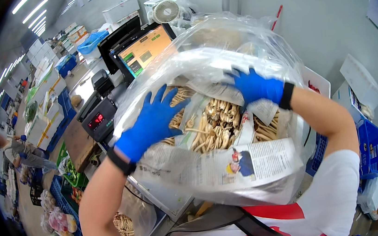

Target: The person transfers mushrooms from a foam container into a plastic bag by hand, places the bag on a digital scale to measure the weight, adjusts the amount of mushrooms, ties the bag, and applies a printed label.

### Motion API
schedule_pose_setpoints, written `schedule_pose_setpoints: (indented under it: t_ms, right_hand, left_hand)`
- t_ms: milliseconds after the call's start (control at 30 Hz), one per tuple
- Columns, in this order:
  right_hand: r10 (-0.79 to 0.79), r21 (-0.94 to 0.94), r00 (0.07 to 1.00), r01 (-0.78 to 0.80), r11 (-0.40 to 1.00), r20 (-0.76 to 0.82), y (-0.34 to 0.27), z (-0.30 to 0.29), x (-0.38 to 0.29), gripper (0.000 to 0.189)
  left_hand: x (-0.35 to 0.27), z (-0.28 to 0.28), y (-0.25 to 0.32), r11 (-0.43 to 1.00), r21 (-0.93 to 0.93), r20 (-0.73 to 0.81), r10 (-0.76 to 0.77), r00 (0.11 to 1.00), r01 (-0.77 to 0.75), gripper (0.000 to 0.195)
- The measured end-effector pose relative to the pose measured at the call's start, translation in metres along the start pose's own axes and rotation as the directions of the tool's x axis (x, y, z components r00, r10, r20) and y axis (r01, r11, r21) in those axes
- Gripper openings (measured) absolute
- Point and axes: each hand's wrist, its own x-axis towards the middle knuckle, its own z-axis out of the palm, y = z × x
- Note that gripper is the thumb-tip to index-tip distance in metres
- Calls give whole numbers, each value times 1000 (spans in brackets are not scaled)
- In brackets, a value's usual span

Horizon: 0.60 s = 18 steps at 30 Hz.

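Note:
In front of me stands a large container lined with a clear plastic bag (256, 35) and sheets of newspaper (272, 161). Bundles of long, thin-stemmed brown mushrooms (221, 114) lie inside, partly covered by paper and film. My left hand (156, 121), in a blue glove, is spread over the left side of the mushrooms. On the far right side, my blue-gloved right hand (257, 87) rests on the newspaper lining with its fingers apart. Neither hand has anything in its grasp. The container's walls are mostly hidden by the bag.
Left of the bag are a scale display (97, 120) and a touchscreen monitor (146, 51). A small fan (166, 11) stands behind. A blue crate (372, 149) is at right, near a wall. Blue pallets (64, 114) and a person (22, 154) are at far left.

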Motion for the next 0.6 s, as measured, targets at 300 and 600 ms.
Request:
schedule_pose_setpoints:
  t_ms: [300, 600]
  right_hand:
    - [371, 768, 926, -285, 573, 68, 161, 73, -73, 66]
    - [396, 755, 918, -254, 605, -9, 89, -8, -123, 42]
  left_hand:
    - [171, 114, -182, 662, -731, 22, -219, 976, 165, 51]
    - [123, 129, -240, 35, -954, 165, -767, 620, 298, 25]
